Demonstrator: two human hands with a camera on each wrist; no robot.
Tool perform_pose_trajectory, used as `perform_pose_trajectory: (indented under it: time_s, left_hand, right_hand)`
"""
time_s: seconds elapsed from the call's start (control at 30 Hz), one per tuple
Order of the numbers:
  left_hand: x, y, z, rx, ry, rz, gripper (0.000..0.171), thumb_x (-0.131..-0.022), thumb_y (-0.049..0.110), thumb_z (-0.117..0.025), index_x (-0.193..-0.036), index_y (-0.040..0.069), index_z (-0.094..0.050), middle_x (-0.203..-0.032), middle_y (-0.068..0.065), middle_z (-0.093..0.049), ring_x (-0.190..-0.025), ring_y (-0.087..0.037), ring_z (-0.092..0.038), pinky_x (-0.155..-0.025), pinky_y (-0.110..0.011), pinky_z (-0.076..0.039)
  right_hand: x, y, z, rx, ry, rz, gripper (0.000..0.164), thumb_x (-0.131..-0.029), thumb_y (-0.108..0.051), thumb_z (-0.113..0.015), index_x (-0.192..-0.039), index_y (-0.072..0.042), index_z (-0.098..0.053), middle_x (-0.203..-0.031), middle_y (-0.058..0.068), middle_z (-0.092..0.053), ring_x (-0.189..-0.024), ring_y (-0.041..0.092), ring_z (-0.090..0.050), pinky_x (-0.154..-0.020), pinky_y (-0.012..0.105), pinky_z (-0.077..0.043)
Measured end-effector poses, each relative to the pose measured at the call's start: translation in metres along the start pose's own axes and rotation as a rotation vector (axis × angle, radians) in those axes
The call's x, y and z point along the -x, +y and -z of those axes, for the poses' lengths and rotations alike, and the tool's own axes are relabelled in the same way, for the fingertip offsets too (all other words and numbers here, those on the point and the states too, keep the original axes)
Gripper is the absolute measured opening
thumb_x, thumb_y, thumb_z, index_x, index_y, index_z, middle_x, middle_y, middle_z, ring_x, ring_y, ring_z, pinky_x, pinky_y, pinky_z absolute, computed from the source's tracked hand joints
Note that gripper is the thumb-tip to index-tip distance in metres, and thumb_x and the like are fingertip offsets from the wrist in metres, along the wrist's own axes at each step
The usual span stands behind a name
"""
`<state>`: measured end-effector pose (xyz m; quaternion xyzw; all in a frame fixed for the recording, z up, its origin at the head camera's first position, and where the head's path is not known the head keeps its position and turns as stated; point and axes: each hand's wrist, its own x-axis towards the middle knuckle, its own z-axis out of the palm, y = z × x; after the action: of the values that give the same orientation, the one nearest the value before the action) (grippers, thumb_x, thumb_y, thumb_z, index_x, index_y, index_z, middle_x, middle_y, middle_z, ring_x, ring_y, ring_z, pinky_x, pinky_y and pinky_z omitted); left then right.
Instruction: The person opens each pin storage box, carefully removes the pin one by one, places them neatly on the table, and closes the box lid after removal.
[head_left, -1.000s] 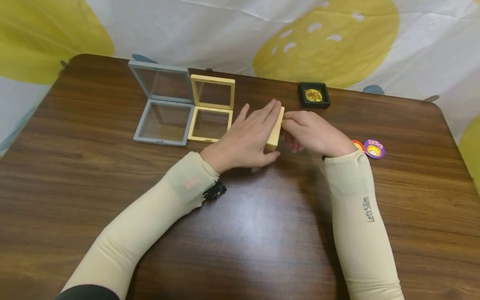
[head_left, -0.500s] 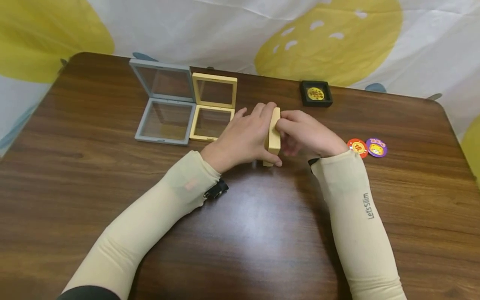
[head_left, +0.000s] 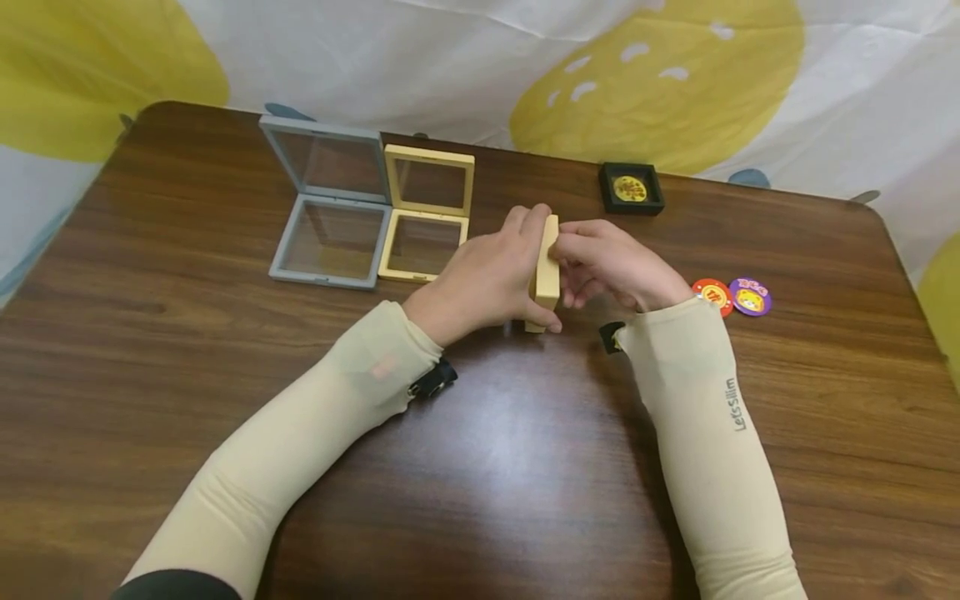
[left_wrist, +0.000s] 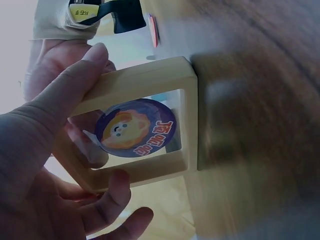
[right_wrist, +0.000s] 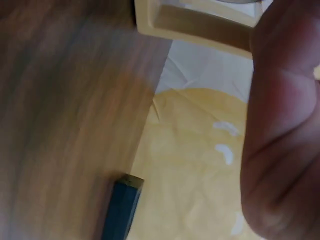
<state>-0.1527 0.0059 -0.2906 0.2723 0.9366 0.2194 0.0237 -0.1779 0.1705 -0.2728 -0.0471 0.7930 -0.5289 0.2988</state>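
Note:
My left hand (head_left: 491,271) grips a pale yellow display frame (head_left: 548,271) that stands on edge near the table's middle. In the left wrist view, the thumb lies over one side of the frame and a finger curls at the opposite side. A round purple badge (left_wrist: 135,127) with a cartoon face shows inside the frame's clear window. My right hand (head_left: 618,262) is at the frame's right side, its thumb and index fingertips right at the edge. One right finger shows through the window beside the badge. I cannot tell whether the right fingers pinch anything.
To the left stand an opened grey-blue display frame (head_left: 283,242) and a smaller opened yellow frame (head_left: 385,254). A black frame (head_left: 632,207) with a yellow disc sits at the back. Red (head_left: 712,296) and purple (head_left: 751,297) discs lie right of my right wrist.
My left hand has gone from lying flat against the frame to gripping it, and the frame has shifted slightly left. My right hand has moved slightly left with it, its lower fingers spreading.

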Motion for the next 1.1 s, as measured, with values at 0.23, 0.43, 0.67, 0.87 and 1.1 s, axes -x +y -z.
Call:
perform_pose_trajectory:
  time_s: [0.23,0.43,0.67,0.87,1.1]
  left_hand:
    - [0.0012,0.0006,0.0002,0.029,-0.018,0.041,0.114,-0.056,0.050,-0.087,-0.139,0.003,-0.023,-0.123,-0.015,-0.045,-0.075,-0.023,-0.059,-0.062,-0.041,-0.056]
    - [0.0015,0.0028,0.0001,0.031,-0.029,0.049,0.115,-0.056,0.050,-0.087,-0.139,0.003,-0.023,-0.125,-0.015,-0.044,-0.070,-0.023,-0.059,-0.062,-0.041,-0.056]
    - [0.0011,0.0038,0.0008,0.005,-0.016,0.032,0.111,-0.057,0.051,-0.086,-0.136,0.002,-0.025,-0.122,-0.015,-0.045,-0.069,-0.021,-0.058,-0.059,-0.038,-0.055]
    - [0.0011,0.0040,-0.0013,-0.003,0.003,0.019,0.112,-0.057,0.052,-0.085,-0.137,0.002,-0.025,-0.125,-0.016,-0.045,-0.075,-0.023,-0.060,-0.064,-0.041,-0.057]
    - [0.0006,0.0045,-0.0020,0.002,-0.003,0.015,0.113,-0.057,0.052,-0.085,-0.139,0.002,-0.025,-0.128,-0.017,-0.045,-0.074,-0.023,-0.060,-0.064,-0.042,-0.057]
  right_hand:
    - [-0.0019,-0.0008,-0.0003,-0.016,0.015,0.000,0.011,-0.087,-0.008,-0.047,-0.082,-0.003,-0.055,-0.063,0.001,-0.062,-0.055,0.013,-0.062,-0.050,0.027,-0.054]
    - [-0.0016,0.0009,-0.0015,-0.054,0.002,0.005,0.011,-0.089,-0.007,-0.045,-0.088,-0.003,-0.055,-0.063,-0.002,-0.059,-0.057,0.010,-0.059,-0.049,0.024,-0.053]
    - [-0.0043,0.0018,-0.0073,-0.089,0.060,0.011,0.020,-0.087,-0.009,-0.044,-0.097,0.002,-0.057,-0.072,-0.001,-0.064,-0.064,0.012,-0.064,-0.055,0.030,-0.057]
    - [-0.0039,0.0009,-0.0085,-0.022,0.077,-0.009,0.020,-0.086,-0.010,-0.042,-0.091,-0.001,-0.058,-0.068,-0.001,-0.062,-0.060,0.012,-0.063,-0.049,0.029,-0.054]
    - [0.0001,-0.0030,-0.0080,0.122,0.081,-0.034,0.021,-0.088,-0.017,-0.042,-0.090,-0.003,-0.058,-0.066,-0.001,-0.064,-0.058,0.014,-0.063,-0.051,0.032,-0.053]
